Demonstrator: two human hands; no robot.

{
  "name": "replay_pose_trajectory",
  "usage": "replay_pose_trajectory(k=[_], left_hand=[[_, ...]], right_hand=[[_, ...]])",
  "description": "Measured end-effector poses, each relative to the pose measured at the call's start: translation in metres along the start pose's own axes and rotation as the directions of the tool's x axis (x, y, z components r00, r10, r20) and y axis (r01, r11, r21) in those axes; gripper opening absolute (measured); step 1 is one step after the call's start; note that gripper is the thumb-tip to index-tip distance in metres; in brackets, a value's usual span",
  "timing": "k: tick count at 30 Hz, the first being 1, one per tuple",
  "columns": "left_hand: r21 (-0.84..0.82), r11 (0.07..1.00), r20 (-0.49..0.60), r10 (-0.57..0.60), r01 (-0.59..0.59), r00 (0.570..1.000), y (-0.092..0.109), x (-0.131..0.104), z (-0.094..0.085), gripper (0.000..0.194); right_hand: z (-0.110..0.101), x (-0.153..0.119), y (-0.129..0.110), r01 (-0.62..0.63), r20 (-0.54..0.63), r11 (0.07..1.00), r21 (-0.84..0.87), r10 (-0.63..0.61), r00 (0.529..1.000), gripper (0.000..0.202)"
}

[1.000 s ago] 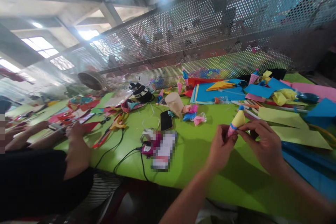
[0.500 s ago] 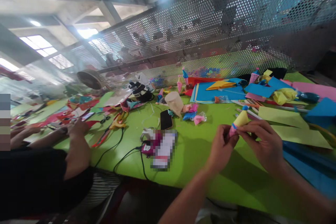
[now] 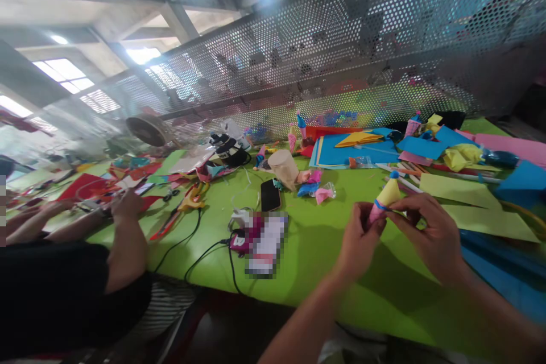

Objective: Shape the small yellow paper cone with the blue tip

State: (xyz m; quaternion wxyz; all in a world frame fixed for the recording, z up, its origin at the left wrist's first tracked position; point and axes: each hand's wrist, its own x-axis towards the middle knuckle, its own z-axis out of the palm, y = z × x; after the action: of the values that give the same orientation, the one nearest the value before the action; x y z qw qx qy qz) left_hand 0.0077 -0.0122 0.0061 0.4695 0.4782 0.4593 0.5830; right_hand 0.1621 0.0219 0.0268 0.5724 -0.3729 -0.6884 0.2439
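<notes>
My left hand [image 3: 360, 240] grips the pink lower end of a small clay cone figure [image 3: 387, 194]. The figure has a pointed yellow top, a tiny blue ball at its tip and a blue band round its middle. It leans a little to the right above the green table [image 3: 315, 273]. At the blue band, the thumb and fingertips of my right hand [image 3: 430, 233] pinch against the figure from the right. Part of the pink end is hidden behind my left fingers. Similar figures, one a pink cone with a blue top [image 3: 413, 125], stand at the back.
Left of my hands lie pixelated phone [image 3: 267, 243], black phone [image 3: 270, 195] and clay packets [image 3: 313, 183]. Yellow paper sheets [image 3: 460, 189] and blue sheets [image 3: 375, 151] lie to the right and back. At left, a co-worker's arm [image 3: 125, 233] reaches over red paper [image 3: 85, 186].
The cone figure has shifted very slightly, with both my hands still on it. At the left, the co-worker's red paper has come up into clearer view.
</notes>
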Motion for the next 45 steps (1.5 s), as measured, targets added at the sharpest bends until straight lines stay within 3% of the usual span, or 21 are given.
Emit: replay_pose_trajectory(k=[8, 18, 23, 29, 38, 45], left_hand=[[0.009, 1.000, -0.015, 0.026, -0.026, 1.000, 0.000, -0.001, 0.002, 0.025], [-0.019, 1.000, -0.025, 0.006, -0.006, 1.000, 0.001, 0.000, 0.002, 0.033], [-0.092, 0.993, 0.036, -0.071, 0.074, 0.997, 0.000, 0.002, -0.002, 0.041], [-0.104, 0.991, 0.055, -0.080, 0.085, 0.995, -0.002, 0.002, -0.003, 0.051], [-0.191, 0.968, 0.126, -0.142, 0.164, 0.982, 0.004, 0.002, -0.005, 0.057], [-0.347, 0.888, 0.105, -0.284, 0.302, 0.953, -0.002, 0.004, -0.007, 0.059]], right_hand=[[0.005, -0.003, 0.014, -0.291, 0.047, 0.947, 0.136, 0.287, 0.957, 0.034], [0.003, -0.002, 0.011, -0.265, 0.062, 0.956, 0.125, 0.259, 0.964, 0.033], [0.000, -0.003, 0.014, -0.260, 0.091, 0.952, 0.158, 0.249, 0.964, 0.028], [0.004, -0.003, 0.015, -0.255, 0.079, 0.964, 0.074, 0.249, 0.965, 0.034], [0.001, -0.002, 0.012, -0.279, 0.091, 0.953, 0.117, 0.269, 0.959, 0.034], [-0.001, -0.001, 0.014, -0.267, 0.093, 0.945, 0.189, 0.253, 0.963, 0.024]])
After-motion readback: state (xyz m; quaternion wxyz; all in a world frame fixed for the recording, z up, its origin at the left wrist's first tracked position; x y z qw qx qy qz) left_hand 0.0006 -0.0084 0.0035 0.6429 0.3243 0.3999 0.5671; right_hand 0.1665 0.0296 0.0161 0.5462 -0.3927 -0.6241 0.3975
